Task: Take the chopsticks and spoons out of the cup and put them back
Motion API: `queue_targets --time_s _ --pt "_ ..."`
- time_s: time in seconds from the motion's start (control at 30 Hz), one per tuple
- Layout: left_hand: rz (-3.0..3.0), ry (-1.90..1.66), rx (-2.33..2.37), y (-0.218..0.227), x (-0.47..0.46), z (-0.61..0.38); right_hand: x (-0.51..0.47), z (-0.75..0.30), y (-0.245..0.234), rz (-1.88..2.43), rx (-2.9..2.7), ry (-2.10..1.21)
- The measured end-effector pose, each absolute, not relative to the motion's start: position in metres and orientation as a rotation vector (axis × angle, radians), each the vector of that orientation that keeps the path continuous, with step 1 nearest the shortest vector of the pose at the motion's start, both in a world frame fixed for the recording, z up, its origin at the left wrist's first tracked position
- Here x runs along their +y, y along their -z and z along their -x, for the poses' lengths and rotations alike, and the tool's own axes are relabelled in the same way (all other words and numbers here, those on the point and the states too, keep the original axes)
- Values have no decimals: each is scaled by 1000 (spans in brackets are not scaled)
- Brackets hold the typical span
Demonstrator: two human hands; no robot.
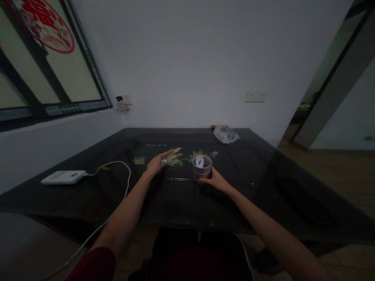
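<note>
Chopsticks (167, 153) sit pinched in my left hand (155, 166) just left of frame centre, with something small and shiny I can't identify. My right hand (215, 180) cups the side of the clear cup (202, 168), spoon (199, 161) inside, at centre. Gathering utensils, I judge; the chopsticks must swing right, tips down into that cup.
</note>
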State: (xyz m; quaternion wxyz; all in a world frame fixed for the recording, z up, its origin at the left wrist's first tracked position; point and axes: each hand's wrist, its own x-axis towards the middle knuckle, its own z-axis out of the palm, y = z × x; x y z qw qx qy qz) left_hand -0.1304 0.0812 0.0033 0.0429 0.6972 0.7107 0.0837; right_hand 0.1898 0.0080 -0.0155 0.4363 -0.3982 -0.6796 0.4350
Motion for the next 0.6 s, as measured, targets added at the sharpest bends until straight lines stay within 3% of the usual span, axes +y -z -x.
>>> queue_targets --time_s 0.17,0.6 --pt "-2061 -318 2334 -3 82 124 10 -191 20 986 -1705 -1054" --pt "-2093 -211 2231 -3 79 116 8 -189 16 994 -1690 -1095"
